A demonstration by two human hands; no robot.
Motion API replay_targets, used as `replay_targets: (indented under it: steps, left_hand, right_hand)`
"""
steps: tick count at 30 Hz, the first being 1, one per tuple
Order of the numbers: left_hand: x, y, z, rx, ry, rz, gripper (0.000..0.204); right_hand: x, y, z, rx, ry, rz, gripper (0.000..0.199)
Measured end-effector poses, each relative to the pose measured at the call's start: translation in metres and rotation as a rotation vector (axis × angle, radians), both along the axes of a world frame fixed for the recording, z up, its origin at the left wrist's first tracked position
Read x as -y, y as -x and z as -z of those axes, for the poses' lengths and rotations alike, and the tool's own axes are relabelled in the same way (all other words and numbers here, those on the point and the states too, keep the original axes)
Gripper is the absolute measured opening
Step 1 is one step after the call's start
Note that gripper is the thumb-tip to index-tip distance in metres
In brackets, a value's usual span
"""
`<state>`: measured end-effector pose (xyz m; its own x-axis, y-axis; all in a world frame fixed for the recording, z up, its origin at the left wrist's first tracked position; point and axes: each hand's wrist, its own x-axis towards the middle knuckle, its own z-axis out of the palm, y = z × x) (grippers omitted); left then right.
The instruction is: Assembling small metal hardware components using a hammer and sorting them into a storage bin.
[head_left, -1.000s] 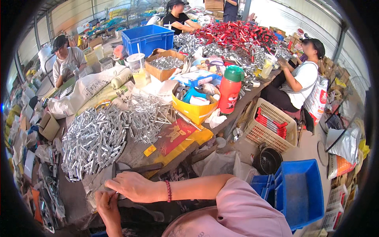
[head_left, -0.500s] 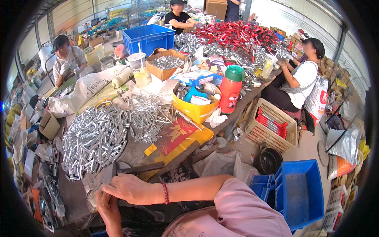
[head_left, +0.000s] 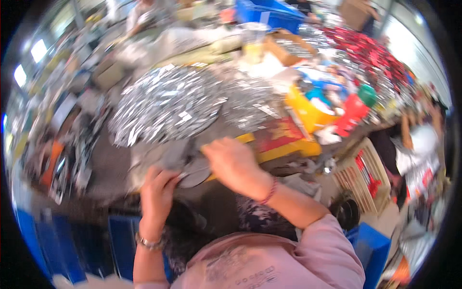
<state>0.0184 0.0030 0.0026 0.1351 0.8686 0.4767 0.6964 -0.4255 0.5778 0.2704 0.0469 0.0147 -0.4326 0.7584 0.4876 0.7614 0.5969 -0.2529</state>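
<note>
The picture is smeared by motion. My left hand (head_left: 158, 190), with a bracelet or watch at its wrist, is at the near edge of the table, thumb and fingers pinched together; whatever is between them is too blurred to tell. A grey flat round piece (head_left: 196, 173) lies just right of those fingertips. My right hand (head_left: 233, 164), a red bead bracelet on its wrist, is curled above the table beside that piece, its grip hidden. Beyond both hands spreads a heap of short silver metal tubes (head_left: 163, 103), with thinner metal pieces (head_left: 248, 98) to its right.
Right of the heap stand a yellow box (head_left: 308, 113) of odds and ends and a red bottle (head_left: 349, 115) with a green lid. Farther back are a blue bin (head_left: 269, 17) and a red pile (head_left: 365, 53). A beige crate (head_left: 358, 176) stands right of the table. Other people sit around.
The view has swung left and down, so the scene sits farther right and higher. My hands, together before, are now apart, the right one farther right.
</note>
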Motion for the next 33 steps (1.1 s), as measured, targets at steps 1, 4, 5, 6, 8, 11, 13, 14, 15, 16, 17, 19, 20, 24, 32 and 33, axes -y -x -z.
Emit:
replay_targets:
  steps: [1,4,5,6,8,11,13,14,15,16,17,19,20,24,32,33]
  left_hand:
    - [0.0,-0.001,-0.001,0.004,-0.005,0.0,0.015]
    - [0.005,0.002,-0.003,0.011,0.019,-0.065,0.016]
    - [0.007,0.007,-0.001,0.012,0.001,-0.051,0.016]
    - [0.007,0.009,0.001,0.016,-0.021,-0.021,0.016]
    - [0.007,0.011,0.002,0.043,-0.024,-0.023,0.017]
    - [0.006,0.015,0.004,0.06,-0.037,0.002,0.02]
    - [0.004,0.014,0.003,0.055,-0.049,0.017,0.021]
    - [0.001,0.014,0.002,0.06,-0.063,0.03,0.021]
    - [0.0,0.014,0.001,0.062,-0.077,0.038,0.021]
    - [-0.001,0.014,0.001,0.06,-0.082,0.036,0.021]
    - [0.0,0.014,0.0,0.075,-0.061,0.041,0.02]
    - [0.007,0.013,-0.001,0.086,-0.048,0.04,0.019]
    - [0.011,0.013,-0.001,0.065,-0.024,0.024,0.018]
    - [0.009,0.013,0.005,0.017,-0.048,-0.001,0.013]
    - [0.01,0.011,0.002,0.06,-0.046,-0.005,0.018]
    - [0.01,0.01,0.001,0.069,-0.045,-0.006,0.019]
  right_hand:
    - [-0.002,-0.003,-0.002,-0.107,-0.069,-0.052,0.017]
    - [0.004,0.0,-0.011,-0.188,0.006,-0.049,0.035]
    - [0.01,0.003,-0.013,-0.222,0.021,-0.043,0.038]
    - [0.016,0.002,-0.016,-0.225,0.028,-0.063,0.038]
    - [0.027,0.0,-0.022,-0.224,0.128,-0.123,0.041]
    - [0.038,0.006,-0.031,-0.166,0.022,-0.153,0.043]
    - [0.04,0.008,-0.031,-0.219,-0.023,-0.18,0.045]
    - [0.042,0.008,-0.03,-0.132,-0.011,-0.19,0.045]
    - [0.043,0.009,-0.029,-0.046,0.0,-0.203,0.046]
    - [0.042,0.01,-0.029,-0.048,-0.005,-0.205,0.046]
    - [0.04,0.011,-0.031,-0.034,0.039,-0.187,0.046]
    - [0.043,0.011,-0.035,-0.007,0.126,-0.154,0.047]
    - [0.046,0.01,-0.035,-0.01,0.115,-0.159,0.047]
    - [0.028,0.011,-0.031,-0.175,0.136,-0.15,0.047]
    - [0.023,0.007,-0.03,0.039,-0.074,-0.14,0.035]
    - [0.029,0.008,-0.029,0.041,-0.075,-0.147,0.035]
